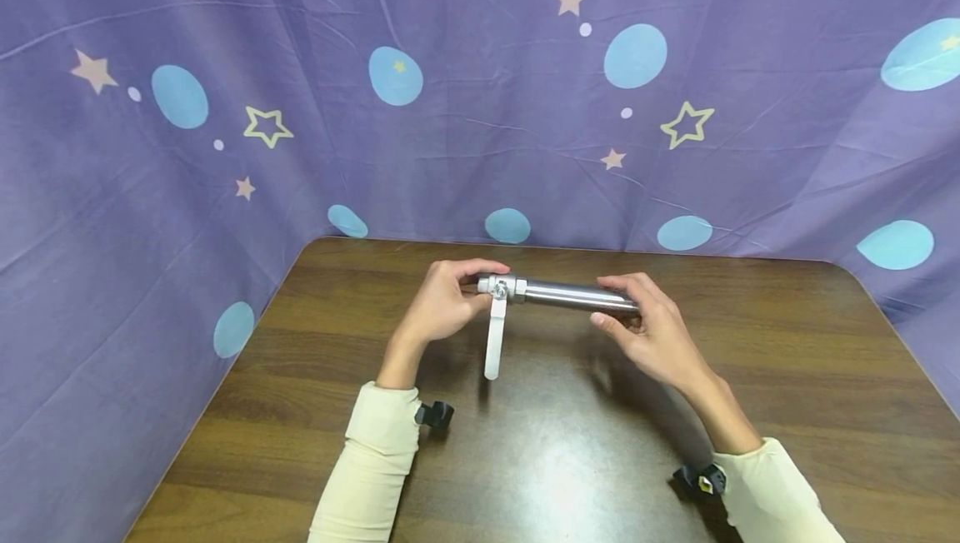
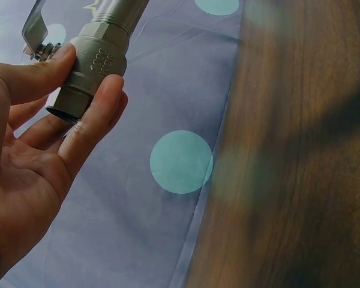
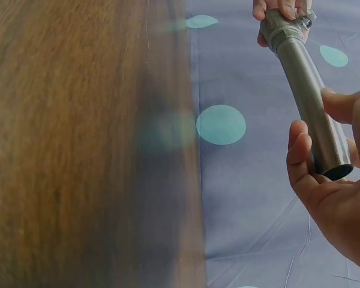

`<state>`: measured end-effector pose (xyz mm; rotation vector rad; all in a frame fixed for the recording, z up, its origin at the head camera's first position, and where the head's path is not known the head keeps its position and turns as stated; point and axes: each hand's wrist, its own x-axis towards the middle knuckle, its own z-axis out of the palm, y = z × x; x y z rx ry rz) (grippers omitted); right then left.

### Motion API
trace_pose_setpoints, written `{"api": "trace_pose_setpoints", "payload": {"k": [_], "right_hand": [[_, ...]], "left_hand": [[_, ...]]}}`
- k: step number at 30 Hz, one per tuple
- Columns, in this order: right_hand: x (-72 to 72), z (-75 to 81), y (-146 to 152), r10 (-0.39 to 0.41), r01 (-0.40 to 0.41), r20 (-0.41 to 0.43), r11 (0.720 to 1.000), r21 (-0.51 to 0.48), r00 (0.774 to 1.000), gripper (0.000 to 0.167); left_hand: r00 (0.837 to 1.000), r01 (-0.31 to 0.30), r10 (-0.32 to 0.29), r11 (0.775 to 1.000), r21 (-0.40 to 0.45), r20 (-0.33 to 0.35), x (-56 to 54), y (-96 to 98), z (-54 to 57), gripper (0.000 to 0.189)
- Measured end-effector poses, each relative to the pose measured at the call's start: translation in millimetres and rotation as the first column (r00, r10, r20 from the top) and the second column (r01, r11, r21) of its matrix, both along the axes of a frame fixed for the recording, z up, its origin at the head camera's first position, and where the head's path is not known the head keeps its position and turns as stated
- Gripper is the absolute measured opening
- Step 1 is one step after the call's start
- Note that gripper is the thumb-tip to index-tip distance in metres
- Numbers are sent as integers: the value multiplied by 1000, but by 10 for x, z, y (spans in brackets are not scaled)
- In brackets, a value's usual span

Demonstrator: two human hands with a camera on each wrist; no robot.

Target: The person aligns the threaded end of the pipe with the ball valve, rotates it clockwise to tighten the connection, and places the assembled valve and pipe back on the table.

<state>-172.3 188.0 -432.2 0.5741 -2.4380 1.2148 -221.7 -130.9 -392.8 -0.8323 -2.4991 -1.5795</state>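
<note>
Valve (image 1: 504, 286), metal: pinched in your left hand (image 1: 446, 301), lever (image 1: 494, 347) jutting toward you beside that hand. Pipe (image 1: 566, 295), joined to it: between your hands, open end gripped by your right hand (image 1: 657, 331). Likely heavy, rigid, sturdy; smooth pipe may slip, so favour the hex collar (image 1: 521, 290).

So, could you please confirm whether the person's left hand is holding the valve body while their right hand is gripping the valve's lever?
Not quite: the right hand is gripping the metal tube near its open end, as the right wrist view shows, not the lever. The left hand is indeed holding the valve body.
</note>
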Motion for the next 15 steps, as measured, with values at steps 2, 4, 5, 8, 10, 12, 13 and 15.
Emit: {"api": "trace_pose_setpoints", "payload": {"k": [2,4,5,8,10,12,13,15], "right_hand": [[4,-2,-9,-7,7,-16,1000,-14,1000,53],[5,-5,-17,-5,4,-30,999,-32,1000,55],[5,-8,-22,-4,3,-40,999,-37,999,54],[0,-19,-34,-13,11,-74,999,-38,997,50],[-2,-25,-40,-22,18,-89,999,-36,996,48],[-3,-28,-44,-27,24,-99,999,-33,995,47],[-4,-29,-45,-28,25,-101,999,-33,994,47],[-9,-30,-44,-27,24,-107,999,-30,994,46]], "left_hand": [[1000,-1,1,1000,2,0,-4,-4,0,41],[1000,1,-1,1000,6,1,-6,-3,2,41],[1000,2,-2,1000,7,3,-5,-3,3,41],[1000,5,-6,1000,13,11,1,0,9,41],[1000,5,-5,1000,12,14,5,4,12,40],[1000,4,-4,1000,11,15,6,6,10,41],[1000,2,-2,1000,9,12,5,5,8,40],[1000,-1,1,1000,8,10,3,5,4,40]]}}
